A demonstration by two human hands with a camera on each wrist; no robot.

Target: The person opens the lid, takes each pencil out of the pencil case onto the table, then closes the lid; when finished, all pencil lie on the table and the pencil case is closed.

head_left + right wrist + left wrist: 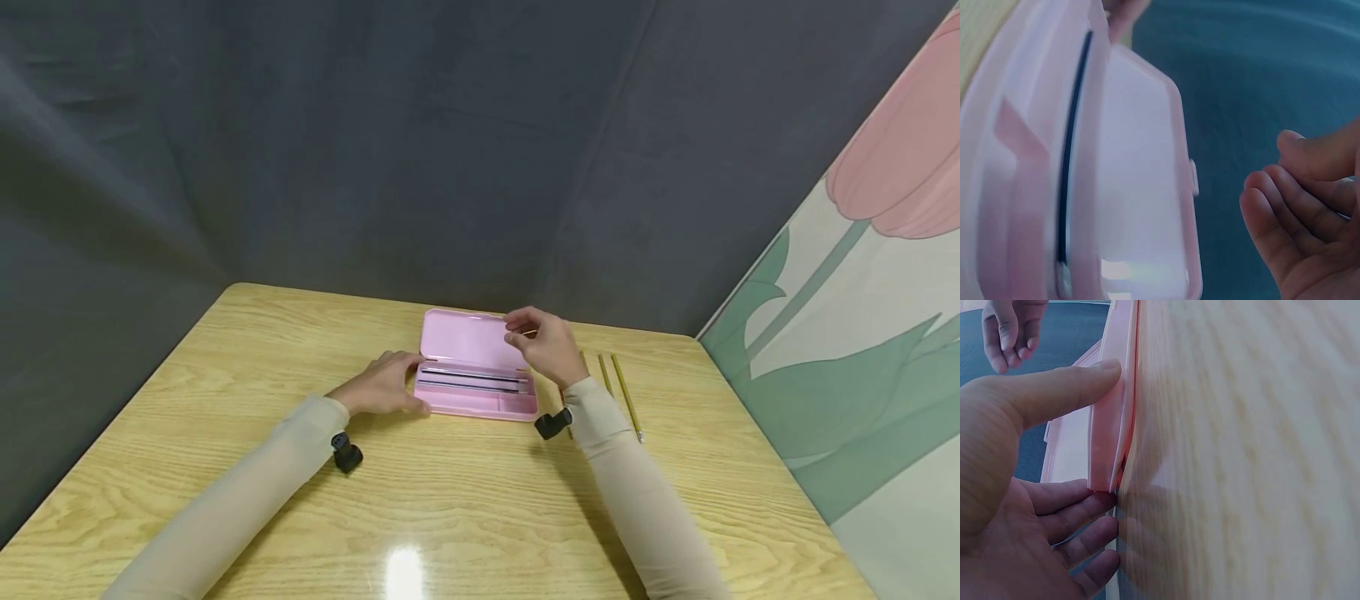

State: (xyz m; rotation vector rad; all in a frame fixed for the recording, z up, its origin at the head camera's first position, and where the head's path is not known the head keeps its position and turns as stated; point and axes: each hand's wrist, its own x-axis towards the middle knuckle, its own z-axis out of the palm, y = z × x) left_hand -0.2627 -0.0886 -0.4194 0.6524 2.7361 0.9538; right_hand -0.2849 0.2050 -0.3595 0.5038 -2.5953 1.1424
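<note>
A pink pencil case lies on the table with its lid swung back. Two long dark sticks, seemingly pencils, lie side by side in its rear compartment; one dark pencil shows in the right wrist view. My left hand holds the case's left end, thumb along the front wall and fingertips at the left end, as the left wrist view shows. Above the right part of the lid hovers my right hand, fingers loosely bent, with nothing in them.
Several yellow pencils, among them one pencil, lie right of the case, partly hidden by my right arm. The wooden table ends at a dark curtain behind. A flower-patterned cloth borders the right side.
</note>
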